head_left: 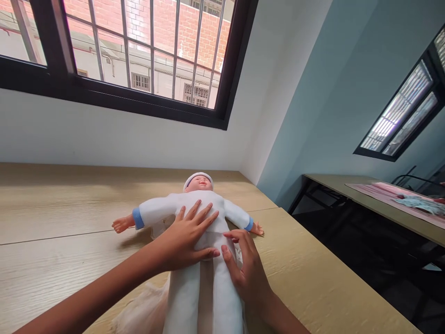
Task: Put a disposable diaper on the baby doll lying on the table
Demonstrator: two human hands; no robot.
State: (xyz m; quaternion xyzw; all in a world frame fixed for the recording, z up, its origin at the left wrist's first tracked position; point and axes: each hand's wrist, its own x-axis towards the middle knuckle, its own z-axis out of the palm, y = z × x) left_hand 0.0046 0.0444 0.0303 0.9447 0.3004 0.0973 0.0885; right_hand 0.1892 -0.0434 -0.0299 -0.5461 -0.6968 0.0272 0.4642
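Doll [215, 234] is laid lower centre, belly partly hidden under spread left hand [189, 239]; right hand [248, 269] half-curled by hip, pinch can't be confirmed; legs cropped.

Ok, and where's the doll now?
In the head view, the doll lies face up on the table, low centre, with the person's left hand spread on its torso and right hand at its hip.

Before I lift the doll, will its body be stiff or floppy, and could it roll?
The doll may sag, since its torso looks like padded cloth. Rolling seems unlikely: it lies on its back, arms spread. Its smooth head may be firmer.
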